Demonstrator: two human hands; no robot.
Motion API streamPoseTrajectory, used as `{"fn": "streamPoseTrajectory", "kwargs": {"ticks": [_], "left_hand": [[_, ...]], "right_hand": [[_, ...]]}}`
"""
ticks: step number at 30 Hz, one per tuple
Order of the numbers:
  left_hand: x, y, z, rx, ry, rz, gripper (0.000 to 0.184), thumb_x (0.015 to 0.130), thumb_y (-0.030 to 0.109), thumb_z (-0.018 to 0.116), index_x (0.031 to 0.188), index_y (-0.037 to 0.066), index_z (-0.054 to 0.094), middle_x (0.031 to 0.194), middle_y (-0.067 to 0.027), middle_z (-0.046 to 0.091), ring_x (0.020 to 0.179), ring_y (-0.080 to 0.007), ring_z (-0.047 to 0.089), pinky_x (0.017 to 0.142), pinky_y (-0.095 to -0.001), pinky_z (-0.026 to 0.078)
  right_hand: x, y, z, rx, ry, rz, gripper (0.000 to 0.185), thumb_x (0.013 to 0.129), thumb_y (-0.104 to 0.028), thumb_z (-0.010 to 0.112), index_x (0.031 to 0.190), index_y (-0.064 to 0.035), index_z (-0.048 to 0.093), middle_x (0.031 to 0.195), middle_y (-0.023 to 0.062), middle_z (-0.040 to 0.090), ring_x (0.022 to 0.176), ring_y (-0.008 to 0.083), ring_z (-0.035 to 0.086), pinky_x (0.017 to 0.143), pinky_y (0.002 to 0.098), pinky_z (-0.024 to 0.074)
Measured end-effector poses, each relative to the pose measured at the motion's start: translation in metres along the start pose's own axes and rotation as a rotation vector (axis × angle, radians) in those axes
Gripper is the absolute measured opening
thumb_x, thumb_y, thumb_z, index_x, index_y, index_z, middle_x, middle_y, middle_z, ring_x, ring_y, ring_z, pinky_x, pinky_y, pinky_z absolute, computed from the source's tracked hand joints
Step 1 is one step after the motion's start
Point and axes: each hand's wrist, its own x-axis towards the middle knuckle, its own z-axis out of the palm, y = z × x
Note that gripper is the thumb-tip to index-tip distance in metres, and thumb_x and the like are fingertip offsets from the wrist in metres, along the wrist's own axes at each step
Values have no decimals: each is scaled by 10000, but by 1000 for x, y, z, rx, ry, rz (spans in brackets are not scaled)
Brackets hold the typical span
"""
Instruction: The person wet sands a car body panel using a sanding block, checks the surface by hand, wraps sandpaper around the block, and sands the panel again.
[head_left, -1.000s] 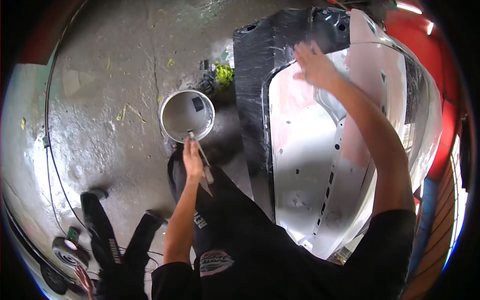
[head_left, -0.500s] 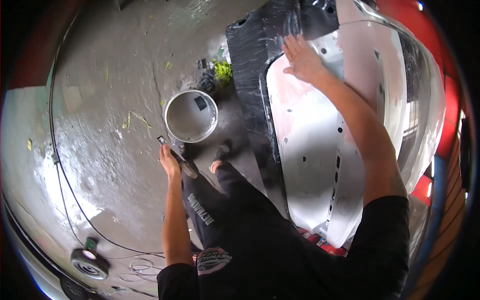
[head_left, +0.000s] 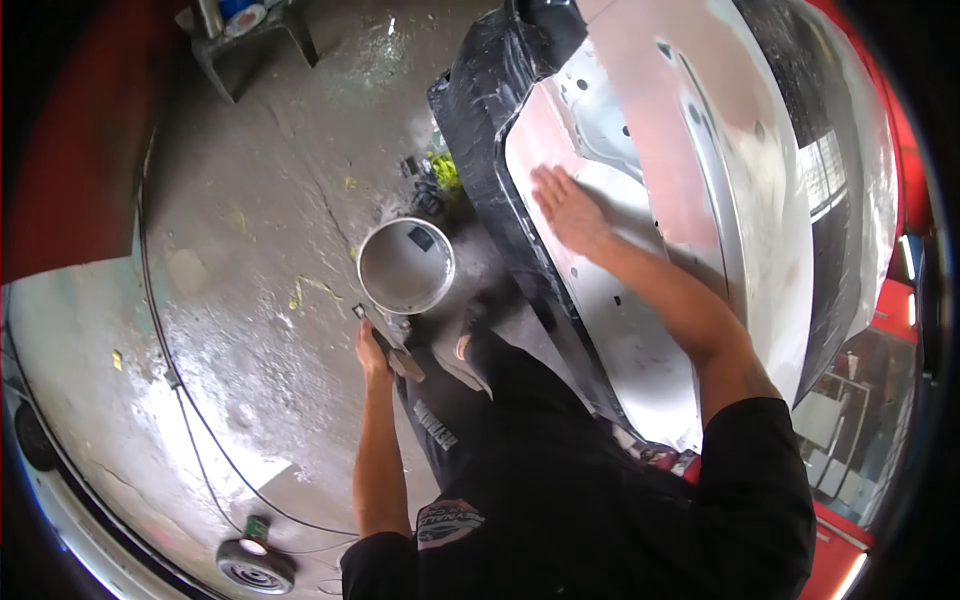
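Car body workshop, sanded car shell (head_left: 690,150), loose wheel (head_left: 255,568); dusty, stained floor (head_left: 250,200).

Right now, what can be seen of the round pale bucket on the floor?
The round, pale, plastic-looking open-topped bucket stands upright on the grey floor. Its rim is whitish, inside dull grey; whether it holds liquid is unclear. A small dark square piece shows inside, far right. Neither the left hand nor the right hand touches it.

A black cable (head_left: 155,305) snakes across the grimy concrete floor (head_left: 230,340) near a small tired wheel (head_left: 255,569), while a stool (head_left: 262,32) (laden with items) stands beyond.
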Motion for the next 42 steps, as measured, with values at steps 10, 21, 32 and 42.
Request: {"fn": "streamPoseTrajectory", "kwargs": {"ticks": [10, 21, 32, 42], "left_hand": [[-9, -1, -15, 76, -142, -65, 488, 1037, 457, 559, 1320, 61, 582, 1187, -98, 653, 1071, -277, 662, 906, -453, 565], [-72, -37, 74, 237, -262, -135, 487, 1059, 454, 528, 1361, 74, 562, 1248, -95, 655, 1127, -282, 663, 936, -491, 572], [-40, -62, 105, 119, -184, -239, 505, 1007, 486, 601, 1321, 91, 594, 1172, -80, 659, 1074, -254, 657, 889, -455, 562], [268, -169, 20, 166, 12, -262, 578, 944, 607, 616, 1343, 189, 633, 1085, -75, 621, 778, -208, 523, 646, -376, 417]], "right_hand": [[-30, -174, 9, 1388, 260, -10, 475, 943, -341, 631, 1327, -61, 646, 1153, 217, 659, 1147, 401, 632, 975, 553, 498], [-79, -190, 33, 1890, 297, 129, 474, 928, -288, 675, 1328, -34, 648, 1102, 254, 708, 1014, 427, 679, 914, 495, 536], [-16, -271, 95, 2094, 387, 239, 393, 976, -230, 690, 1253, 48, 673, 954, 197, 751, 790, 224, 743, 682, 343, 567], [196, -379, 111, 2569, -160, 192, 435, 1026, -297, 625, 1308, 32, 660, 1019, 76, 730, 877, 155, 697, 788, 276, 551]]}}
